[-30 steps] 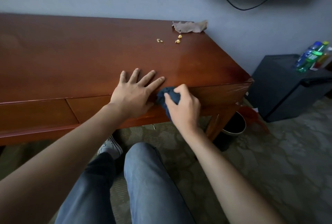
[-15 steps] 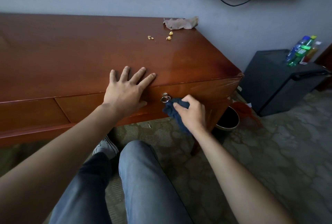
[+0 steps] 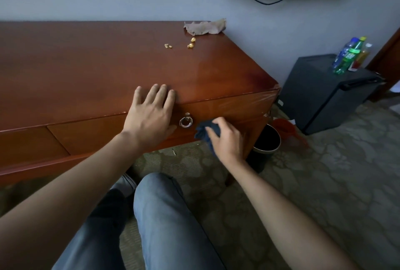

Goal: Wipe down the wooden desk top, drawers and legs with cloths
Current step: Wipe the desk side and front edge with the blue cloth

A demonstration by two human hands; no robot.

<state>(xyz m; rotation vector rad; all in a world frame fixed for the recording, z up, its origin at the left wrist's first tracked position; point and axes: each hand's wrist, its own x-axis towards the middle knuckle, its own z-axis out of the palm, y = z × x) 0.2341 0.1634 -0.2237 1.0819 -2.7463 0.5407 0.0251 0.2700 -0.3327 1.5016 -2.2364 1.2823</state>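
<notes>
The reddish wooden desk (image 3: pixel 91 68) fills the upper left. My left hand (image 3: pixel 151 113) lies flat over its front edge, fingers straight on the top. My right hand (image 3: pixel 227 137) grips a dark blue cloth (image 3: pixel 203 131) against the right drawer front (image 3: pixel 233 111), just right of the metal ring pull (image 3: pixel 186 122). A brown cloth (image 3: pixel 205 27) lies crumpled at the desk's far right corner, with small yellow crumbs (image 3: pixel 190 43) in front of it.
A black bin (image 3: pixel 267 142) and something orange (image 3: pixel 285 127) sit on the patterned carpet beside the desk's right leg. A dark cabinet (image 3: pixel 324 94) with several bottles (image 3: pixel 348 55) stands at right. My jeans-clad knees (image 3: pixel 164 215) are below the desk edge.
My right hand has moved the blue cloth down from the desk's front edge onto the drawer front and then rightward, uncovering the ring pull. My left hand's fingers have drawn closer together.
</notes>
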